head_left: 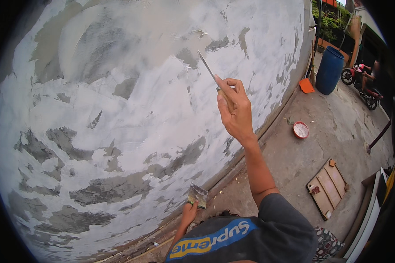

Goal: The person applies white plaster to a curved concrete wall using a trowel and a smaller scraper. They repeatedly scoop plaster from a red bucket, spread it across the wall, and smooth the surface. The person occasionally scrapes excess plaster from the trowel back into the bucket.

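Observation:
A putty knife (206, 64) is raised at the wall in my right hand (239, 115), its thin blade seen edge-on and pointing up and left. My fingers close around its handle, and the index finger reaches along toward the blade. Lower down, near the wall's foot, my left hand (189, 212) grips a wide scraper (198, 195) with a smeared metal blade. The grey wall (131, 111) carries uneven white filler, with darker patches showing through. Whether the knife's blade touches the wall, I cannot tell.
On the concrete ground to the right are a red bowl (301, 130) of white paste, an orange dustpan-like piece (306, 86) and a wooden panel (328, 188). Farther off stand a blue barrel (330, 70) and a motorbike (369, 93) with a person on it.

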Available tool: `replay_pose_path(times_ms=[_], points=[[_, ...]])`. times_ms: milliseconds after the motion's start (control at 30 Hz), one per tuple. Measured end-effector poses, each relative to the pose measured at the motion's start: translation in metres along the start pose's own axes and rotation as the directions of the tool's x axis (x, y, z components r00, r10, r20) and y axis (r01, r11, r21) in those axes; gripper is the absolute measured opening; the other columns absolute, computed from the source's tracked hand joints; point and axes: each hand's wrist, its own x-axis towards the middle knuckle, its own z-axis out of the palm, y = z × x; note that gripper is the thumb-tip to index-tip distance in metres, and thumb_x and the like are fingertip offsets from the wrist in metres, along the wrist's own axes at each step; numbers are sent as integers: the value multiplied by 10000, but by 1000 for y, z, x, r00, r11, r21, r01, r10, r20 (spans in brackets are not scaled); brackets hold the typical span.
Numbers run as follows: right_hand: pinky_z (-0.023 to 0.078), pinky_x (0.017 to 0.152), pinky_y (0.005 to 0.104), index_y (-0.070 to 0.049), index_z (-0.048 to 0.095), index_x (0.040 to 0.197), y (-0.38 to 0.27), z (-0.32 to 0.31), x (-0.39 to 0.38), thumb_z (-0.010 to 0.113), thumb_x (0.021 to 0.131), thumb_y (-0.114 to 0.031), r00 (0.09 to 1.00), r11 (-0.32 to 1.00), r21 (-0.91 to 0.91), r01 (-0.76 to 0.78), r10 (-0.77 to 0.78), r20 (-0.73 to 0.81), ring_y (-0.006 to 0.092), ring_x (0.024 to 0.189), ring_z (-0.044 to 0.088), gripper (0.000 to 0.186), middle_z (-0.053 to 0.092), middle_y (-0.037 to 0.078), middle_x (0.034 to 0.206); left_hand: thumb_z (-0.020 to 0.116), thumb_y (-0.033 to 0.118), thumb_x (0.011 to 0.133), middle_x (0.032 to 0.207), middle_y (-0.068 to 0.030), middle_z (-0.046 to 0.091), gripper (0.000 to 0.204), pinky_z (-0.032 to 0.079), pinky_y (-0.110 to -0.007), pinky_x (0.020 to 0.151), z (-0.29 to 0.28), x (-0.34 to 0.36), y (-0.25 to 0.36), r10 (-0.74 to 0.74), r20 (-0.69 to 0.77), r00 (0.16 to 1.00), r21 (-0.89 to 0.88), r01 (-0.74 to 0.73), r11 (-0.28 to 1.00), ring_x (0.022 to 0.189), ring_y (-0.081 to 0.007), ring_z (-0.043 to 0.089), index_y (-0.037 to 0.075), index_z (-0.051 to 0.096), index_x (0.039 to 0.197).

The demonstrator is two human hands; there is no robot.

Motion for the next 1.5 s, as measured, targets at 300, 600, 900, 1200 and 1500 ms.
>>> replay_pose_path(times_ms=[300,600,900,1200,1500], points=[[395,590,242,18,547,1309,33,-25,-87,583,920,-77,789,478,637,-605,470,397,102,664,483,401,557,39,804,536,196,956,1104,-82,594,332,554,-332,753,10,26,74,1,-72,997,-180,-14,983,966,-167,627,-6,490,1215],[454,651,279,-41,541,1337,43,18,-53,554,865,39,987,987,-158,38,-62,-150,152,740,494,479,479,137,1135,537,161,938,1140,-89,589,332,561,-345,760,25,20,112,38,-113,993,-346,-75,935,975,-191,639,30,448,1230],[465,718,350,8,484,1368,50,124,8,543,817,111,952,936,-326,132,-211,-220,246,817,484,563,435,183,1138,537,157,939,1134,-79,593,321,569,-333,713,27,18,66,-14,-87,996,-282,-11,959,941,-174,641,34,472,1228],[468,686,336,29,518,1319,19,-3,-21,512,902,-17,970,981,26,-190,184,159,209,792,555,419,546,153,1042,522,124,943,1087,-70,594,433,561,-272,674,11,2,77,-5,-243,970,-294,-69,953,894,-155,635,64,384,1350],[417,448,210,18,571,1115,25,-8,-145,503,984,-144,675,466,507,-725,628,388,93,561,558,219,652,108,919,508,238,984,699,10,487,642,440,-247,568,33,7,113,243,-109,964,112,-231,967,619,-89,456,123,188,1529]])
